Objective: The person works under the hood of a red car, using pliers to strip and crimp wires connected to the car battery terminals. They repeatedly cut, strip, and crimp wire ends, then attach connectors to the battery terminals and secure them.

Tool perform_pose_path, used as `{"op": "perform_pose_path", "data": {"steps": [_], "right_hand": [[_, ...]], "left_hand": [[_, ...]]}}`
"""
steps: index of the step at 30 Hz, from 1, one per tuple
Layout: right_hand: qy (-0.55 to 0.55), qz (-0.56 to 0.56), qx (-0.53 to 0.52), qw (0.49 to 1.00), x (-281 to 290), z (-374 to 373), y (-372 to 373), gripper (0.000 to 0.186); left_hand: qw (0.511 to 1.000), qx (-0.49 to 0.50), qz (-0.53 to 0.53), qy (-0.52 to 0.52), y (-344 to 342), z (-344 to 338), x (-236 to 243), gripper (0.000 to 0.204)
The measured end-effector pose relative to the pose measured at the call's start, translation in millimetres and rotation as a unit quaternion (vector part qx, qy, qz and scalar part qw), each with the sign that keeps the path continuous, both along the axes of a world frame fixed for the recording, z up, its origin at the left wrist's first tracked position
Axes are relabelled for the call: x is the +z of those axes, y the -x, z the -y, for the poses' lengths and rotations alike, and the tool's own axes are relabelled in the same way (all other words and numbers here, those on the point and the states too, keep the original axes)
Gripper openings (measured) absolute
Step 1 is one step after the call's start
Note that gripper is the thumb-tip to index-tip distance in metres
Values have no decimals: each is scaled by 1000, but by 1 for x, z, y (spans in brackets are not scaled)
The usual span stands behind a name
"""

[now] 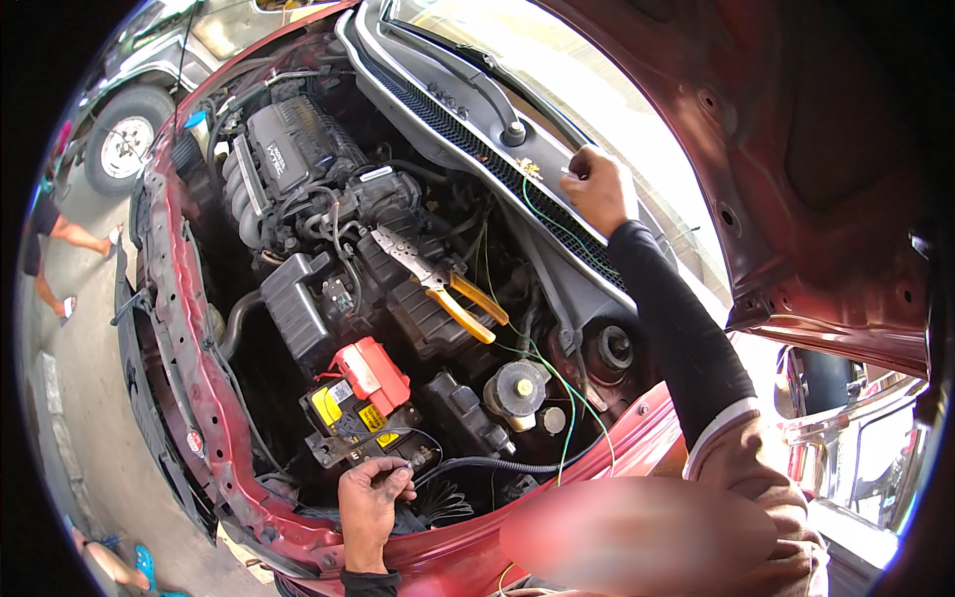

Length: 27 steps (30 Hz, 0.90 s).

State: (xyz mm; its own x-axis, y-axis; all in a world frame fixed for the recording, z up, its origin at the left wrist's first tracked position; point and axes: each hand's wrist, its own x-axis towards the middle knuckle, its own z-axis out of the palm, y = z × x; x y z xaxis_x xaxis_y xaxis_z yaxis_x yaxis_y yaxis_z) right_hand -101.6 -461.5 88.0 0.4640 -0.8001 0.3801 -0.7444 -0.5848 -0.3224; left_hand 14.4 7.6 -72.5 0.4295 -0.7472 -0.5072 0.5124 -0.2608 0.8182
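My left hand (370, 505) is closed in a pinch at the front fender edge, just beside the car battery (343, 400) with its red terminal cover (372, 372). A thin dark wire loops near its fingertips; what they grip is too small to name. Out over the cowl at the windshield base, my right hand (601, 193) is closed, with a tiny pale bit at its fingertips that I cannot make out. Small yellowish pieces (530, 169) lie on the cowl beside it. Wire strippers (438, 284) with yellow handles rest on a black engine-bay box, held by neither hand.
Green wire (569, 383) trails across the bay and over the red fender. The engine (293, 149) fills the far left, and a round-capped reservoir (517, 390) stands near the right side. Overhead at right is the raised red hood (796, 149). People's legs (80, 239) show at left.
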Motion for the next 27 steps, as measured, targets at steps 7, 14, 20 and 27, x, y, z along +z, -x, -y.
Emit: {"op": "perform_pose_path", "data": {"steps": [7, 14, 20, 27], "right_hand": [[-476, 273, 167, 819, 20, -141, 19, 20], [-589, -30, 221, 777, -51, -292, -8, 18], [-543, -105, 222, 803, -86, -287, -17, 13], [-549, -81, 233, 799, -95, -283, -22, 18]], "left_hand": [[997, -34, 61, 30, -4, 0, -2, 15], [998, 29, -49, 15, -2, -2, -8, 18], [1000, 13, -1, -5, -3, -1, 2, 20], [1000, 12, 26, -7, -1, 0, 7, 14]]}}
